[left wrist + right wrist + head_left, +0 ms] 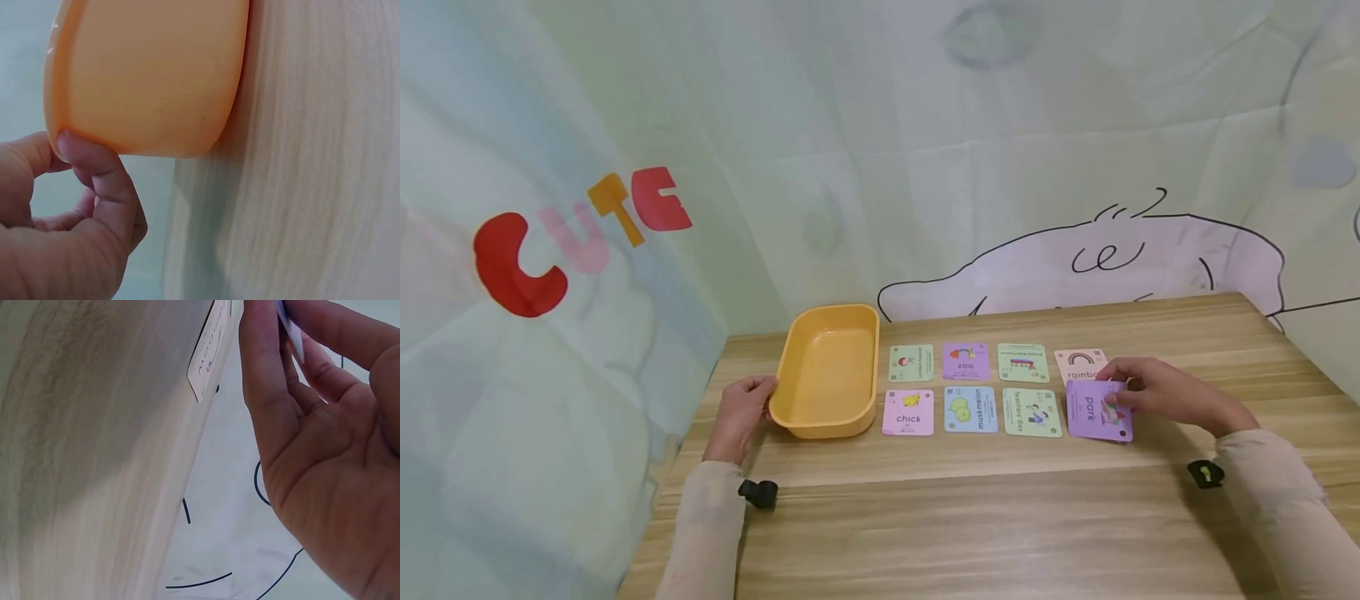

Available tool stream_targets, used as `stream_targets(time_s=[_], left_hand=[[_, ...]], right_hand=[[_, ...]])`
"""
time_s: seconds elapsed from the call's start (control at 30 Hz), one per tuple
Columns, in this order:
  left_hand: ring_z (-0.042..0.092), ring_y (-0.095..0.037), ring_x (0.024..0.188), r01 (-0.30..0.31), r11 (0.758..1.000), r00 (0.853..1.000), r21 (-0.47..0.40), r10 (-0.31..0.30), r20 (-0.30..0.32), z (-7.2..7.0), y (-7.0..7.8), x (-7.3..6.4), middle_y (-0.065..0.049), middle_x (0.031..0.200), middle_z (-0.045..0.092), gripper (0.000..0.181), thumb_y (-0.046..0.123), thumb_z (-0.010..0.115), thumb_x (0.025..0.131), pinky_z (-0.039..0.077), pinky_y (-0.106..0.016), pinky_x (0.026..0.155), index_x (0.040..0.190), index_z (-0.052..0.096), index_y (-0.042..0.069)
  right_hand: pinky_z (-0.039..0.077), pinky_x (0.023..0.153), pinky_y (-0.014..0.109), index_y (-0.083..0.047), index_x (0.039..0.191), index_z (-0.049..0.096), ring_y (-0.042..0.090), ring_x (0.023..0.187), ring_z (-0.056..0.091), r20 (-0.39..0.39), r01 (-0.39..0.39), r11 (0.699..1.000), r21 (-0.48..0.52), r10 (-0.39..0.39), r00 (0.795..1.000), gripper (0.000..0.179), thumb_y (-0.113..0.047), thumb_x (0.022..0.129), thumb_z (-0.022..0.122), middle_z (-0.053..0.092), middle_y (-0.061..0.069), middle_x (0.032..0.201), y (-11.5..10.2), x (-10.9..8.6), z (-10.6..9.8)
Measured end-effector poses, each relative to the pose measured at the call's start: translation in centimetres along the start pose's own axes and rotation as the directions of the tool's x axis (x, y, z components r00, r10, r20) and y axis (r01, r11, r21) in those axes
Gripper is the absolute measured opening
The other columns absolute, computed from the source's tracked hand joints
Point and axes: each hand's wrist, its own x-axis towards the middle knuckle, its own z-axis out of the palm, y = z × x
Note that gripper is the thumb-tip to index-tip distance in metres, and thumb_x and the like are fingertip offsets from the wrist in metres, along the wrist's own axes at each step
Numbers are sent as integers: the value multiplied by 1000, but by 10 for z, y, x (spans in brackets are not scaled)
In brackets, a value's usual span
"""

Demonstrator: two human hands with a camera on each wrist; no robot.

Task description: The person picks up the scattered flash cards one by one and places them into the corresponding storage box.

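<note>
At the tray's near left corner, my left hand (741,414) pinches the rim of a yellow plastic tray (827,379); the left wrist view shows thumb and finger on that rim (51,94). My right hand (1176,396) holds a purple "park" card (1084,421) between thumb and fingers, face up. This card overlaps the lower edge of the "rainbow" card (1078,360) in the head view. In the right wrist view the held card (292,334) shows edge-on, with the rainbow card (209,353) on the table beyond.
Between tray and right hand lie picture cards in two rows: lantern festival (904,364), zoo (966,375) and dragon boat (1021,354) behind, chick (908,427), muskmelon (962,417) and Teachers' Day (1024,421) in front. A printed cloth (925,167) hangs behind the wooden table (925,533).
</note>
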Motion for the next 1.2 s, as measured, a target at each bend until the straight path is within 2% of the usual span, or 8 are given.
stream_targets(time_s=[0.3, 0.7, 0.97, 1.2], left_hand=[[57, -9, 78, 0, 1000, 1000, 6, 0, -2, 0, 1, 2, -3, 102, 59, 39, 27, 54, 106, 50, -23, 64, 129, 58, -4], [59, -9, 79, 5, 1000, 1000, -9, -5, -3, 1, -2, 6, -3, 101, 59, 38, 26, 53, 106, 52, -21, 64, 129, 57, -4], [58, -10, 82, 15, 1000, 1000, -17, -15, -11, 2, -4, 7, -4, 106, 59, 39, 28, 55, 106, 52, -22, 64, 130, 57, -3], [57, -8, 80, 24, 999, 1000, -38, -24, 0, 1, -3, 6, -1, 103, 60, 40, 27, 55, 105, 50, -21, 63, 133, 55, -3]], right_hand=[[58, 76, 30, 0, 122, 61, 25, 98, 59, -17, -36, 996, 76, 37, 999, 30, -14, 96, 67, 63, 14, 115, -3, -2, -3], [59, 75, 35, 2, 122, 57, 21, 93, 61, -69, -26, 985, 171, 38, 997, 31, -19, 100, 64, 62, 17, 112, -8, -1, -6], [60, 74, 36, 2, 123, 55, 20, 92, 63, -95, -26, 980, 199, 46, 994, 29, -18, 102, 62, 62, 18, 114, -14, -1, -7], [59, 76, 35, -2, 125, 58, 21, 94, 63, -140, -26, 985, 172, 51, 989, 38, -30, 100, 65, 63, 16, 116, -17, 0, -8]])
